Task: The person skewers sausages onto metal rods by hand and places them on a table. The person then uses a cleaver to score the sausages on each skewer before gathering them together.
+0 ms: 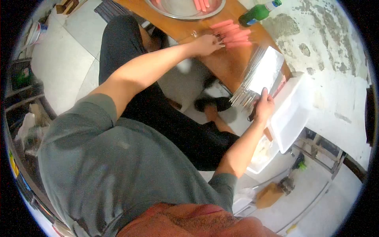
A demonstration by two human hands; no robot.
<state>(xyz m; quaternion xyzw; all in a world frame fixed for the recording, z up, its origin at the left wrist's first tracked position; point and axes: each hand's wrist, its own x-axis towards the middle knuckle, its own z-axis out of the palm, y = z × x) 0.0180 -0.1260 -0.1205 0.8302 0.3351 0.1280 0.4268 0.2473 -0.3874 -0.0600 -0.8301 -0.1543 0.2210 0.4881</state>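
Note:
My left hand (207, 44) is closed at the near ends of several pink sausages (235, 34), where thin skewer ends show by the fingers. The sausages lie side by side on the wooden table. My right hand (265, 106) grips a flat, bright rectangular piece (270, 65), with the thumb on top; glare hides whether it is a blade or a sheet. Under and beside that piece is a bundle of thin metal skewers (248, 85), reaching over the table's edge.
A steel basin (181, 17) with more sausages stands on the wooden table (221, 65). A green bottle (258, 14) is by the stained wall (316, 47). Right of my right hand is a white plastic tub (294, 114). My legs are beside the table.

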